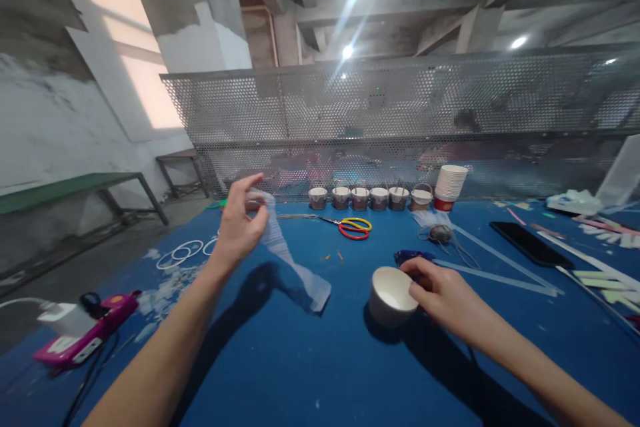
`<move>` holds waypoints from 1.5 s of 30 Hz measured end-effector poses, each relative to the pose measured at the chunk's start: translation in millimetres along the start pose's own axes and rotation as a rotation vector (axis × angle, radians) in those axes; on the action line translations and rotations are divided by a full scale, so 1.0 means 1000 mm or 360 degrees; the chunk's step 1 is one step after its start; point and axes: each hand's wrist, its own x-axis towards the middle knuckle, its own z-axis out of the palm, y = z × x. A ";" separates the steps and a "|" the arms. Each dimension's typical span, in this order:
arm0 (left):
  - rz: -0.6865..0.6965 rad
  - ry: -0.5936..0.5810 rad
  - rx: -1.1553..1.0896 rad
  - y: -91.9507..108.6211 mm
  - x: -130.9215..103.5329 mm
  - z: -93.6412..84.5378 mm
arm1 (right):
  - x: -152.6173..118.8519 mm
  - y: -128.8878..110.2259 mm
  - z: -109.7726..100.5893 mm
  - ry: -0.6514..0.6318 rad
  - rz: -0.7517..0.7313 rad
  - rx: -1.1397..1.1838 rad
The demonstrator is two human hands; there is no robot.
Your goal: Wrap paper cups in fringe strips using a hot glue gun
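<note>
Blue table under everything. Left hand, raised, fingers curled shut on a white strip slanting down rightward; right hand, near right, thumb and fingers clamped on the paper cup rim, scissors lying farther off.

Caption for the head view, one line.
Left hand holds a white strip, right hand a white cup, at a blue table.

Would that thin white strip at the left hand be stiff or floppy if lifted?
The white strip is probably floppy, since it bends as it droops from the left hand. It looks thin and filmy, so likely light. Its wrinkles suggest it may crease easily.
</note>
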 end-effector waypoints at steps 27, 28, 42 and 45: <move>0.0448 -0.1449 -0.0390 0.063 -0.065 0.061 | 0.039 -0.016 0.040 -0.0233 -0.0302 0.1039; 0.0445 -0.1435 -0.0391 0.064 -0.066 0.061 | 0.039 -0.015 0.039 -0.0201 -0.0312 0.1034; -0.0328 -0.1205 -0.0330 0.061 -0.065 0.065 | 0.035 -0.014 0.036 0.0013 -0.0283 0.0956; -0.0515 -0.1279 -0.0385 0.056 -0.063 0.069 | 0.036 -0.011 0.037 0.0008 -0.0280 0.0954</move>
